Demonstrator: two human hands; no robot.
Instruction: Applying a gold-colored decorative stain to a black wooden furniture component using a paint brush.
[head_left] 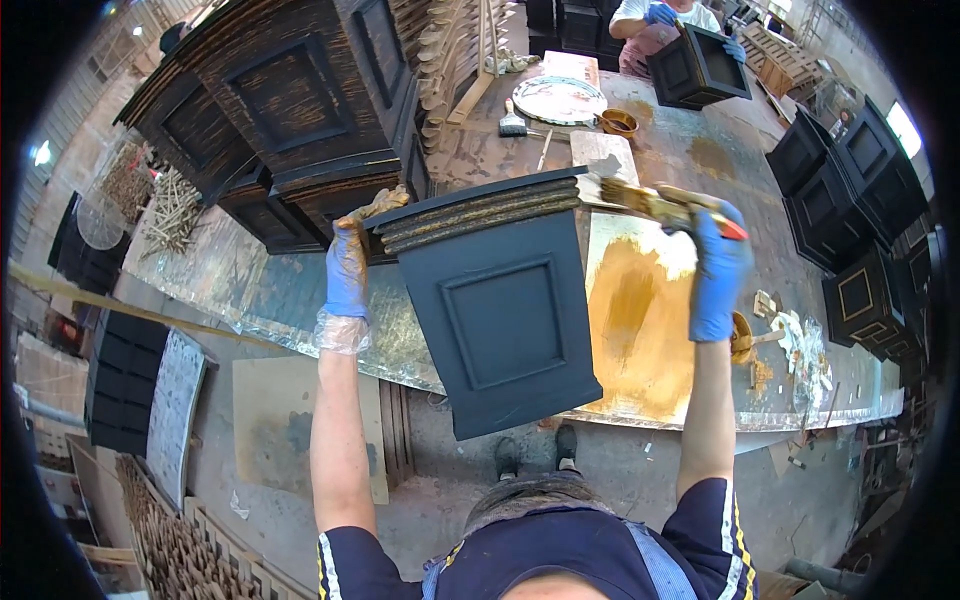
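A black wooden pedestal box (505,320) with a recessed front panel is held tilted before me, partly over the table's near edge. Brown stain streaks its moulded upper trim (480,225). At the trim's left end, my left hand (348,262), in a blue glove smeared brown, grips the box's edge. My right hand (720,270), also blue-gloved and slightly blurred by motion, is closed round a paintbrush (655,205). The brush's brown-wet bristles are at the trim's right end; whether they touch cannot be made out. Below the brush lies a board (640,330) coated with brown stain.
Large black distressed cabinets (290,100) stand on the left of the worktable (470,140). Toward the back lie a paint-covered round tray (560,100), a brown bowl (618,122) and another brush (512,122). Black boxes (830,190) line the right. Across the table, a gloved co-worker (660,40) holds a box.
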